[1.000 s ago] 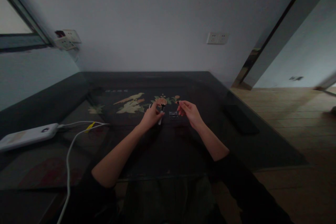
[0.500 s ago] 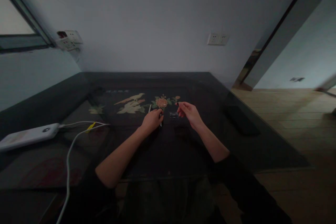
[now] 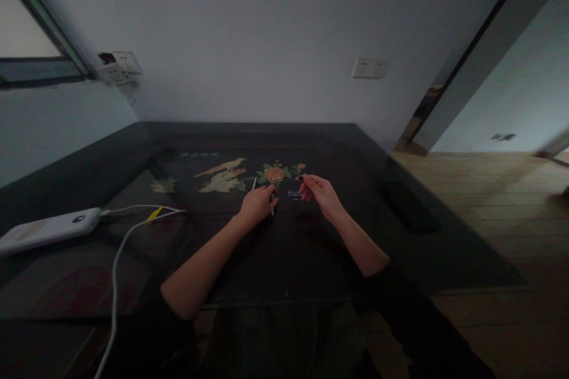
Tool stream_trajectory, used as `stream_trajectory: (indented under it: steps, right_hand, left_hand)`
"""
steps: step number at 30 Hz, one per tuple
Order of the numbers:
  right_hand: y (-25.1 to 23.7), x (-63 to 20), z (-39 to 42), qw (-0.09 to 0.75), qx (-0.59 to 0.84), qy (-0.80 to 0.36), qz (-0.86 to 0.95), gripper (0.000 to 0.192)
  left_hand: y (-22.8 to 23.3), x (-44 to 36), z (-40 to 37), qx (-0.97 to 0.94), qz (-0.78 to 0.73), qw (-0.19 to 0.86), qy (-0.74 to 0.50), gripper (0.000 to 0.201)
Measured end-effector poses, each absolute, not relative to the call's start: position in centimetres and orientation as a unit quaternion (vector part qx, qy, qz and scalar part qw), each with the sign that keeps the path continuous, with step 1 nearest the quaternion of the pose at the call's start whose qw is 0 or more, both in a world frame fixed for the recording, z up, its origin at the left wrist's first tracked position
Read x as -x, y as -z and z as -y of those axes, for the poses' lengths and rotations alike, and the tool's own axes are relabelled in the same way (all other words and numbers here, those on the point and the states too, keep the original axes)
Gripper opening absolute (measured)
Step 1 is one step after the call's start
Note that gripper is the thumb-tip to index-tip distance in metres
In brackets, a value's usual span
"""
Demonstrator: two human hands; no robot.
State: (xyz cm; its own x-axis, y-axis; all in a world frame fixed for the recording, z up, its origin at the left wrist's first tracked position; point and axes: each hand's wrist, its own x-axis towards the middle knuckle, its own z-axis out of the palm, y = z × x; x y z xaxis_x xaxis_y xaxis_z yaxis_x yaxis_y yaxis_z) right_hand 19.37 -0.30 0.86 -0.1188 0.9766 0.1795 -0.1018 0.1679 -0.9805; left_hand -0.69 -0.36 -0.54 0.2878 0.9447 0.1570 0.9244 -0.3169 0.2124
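My left hand [image 3: 258,204] rests low over the dark tabletop with its fingers curled together around something dark and narrow that I cannot make out. A thin whitish stick [image 3: 254,183] shows just beyond its knuckles; whether the hand touches it is unclear. Thumb and forefinger of my right hand [image 3: 319,192] pinch a tiny dark piece [image 3: 300,178], too small to name. Between the two hands lies a small clear, shiny case [image 3: 294,195], close under the right fingers.
The glossy black table [image 3: 284,260] bears a picture of birds and a flower [image 3: 274,174]. On the left lie a white power bank [image 3: 53,230] and its white cable [image 3: 116,272] with a yellow tag. A black flat object [image 3: 409,206] lies at right. Behind stands a wall with sockets [image 3: 370,67].
The right fingers have shifted very slightly, and the tiny dark piece in them has tilted a little. My left hand and the clear case look nearly the same.
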Motion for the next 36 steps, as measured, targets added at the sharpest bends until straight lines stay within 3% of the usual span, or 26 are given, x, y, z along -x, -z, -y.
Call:
stream_trajectory:
  steps: [17, 25, 29, 36]
  right_hand:
    - [-0.7, -19.2, 0.3, 0.512, 0.401, -0.541, 0.533, 0.055]
    - [-0.5, -18.7, 0.7, 0.468, 0.409, -0.551, 0.558, 0.057]
    - [-0.3, -18.5, 0.9, 0.441, 0.407, -0.547, 0.584, 0.057]
    - [-0.1, -18.4, 1.0, 0.406, 0.401, -0.546, 0.614, 0.058]
  left_hand:
    - [-0.1, 0.7, 0.4, -0.798, -0.582, 0.04, -0.15, 0.018]
    - [-1.0, -0.7, 1.2, -0.809, -0.406, 0.076, -0.419, 0.028]
    - [-0.6, -1.1, 1.3, -0.816, -0.361, 0.089, -0.443, 0.032]
    - [-0.6, -1.1, 1.5, -0.827, -0.339, 0.052, -0.446, 0.017]
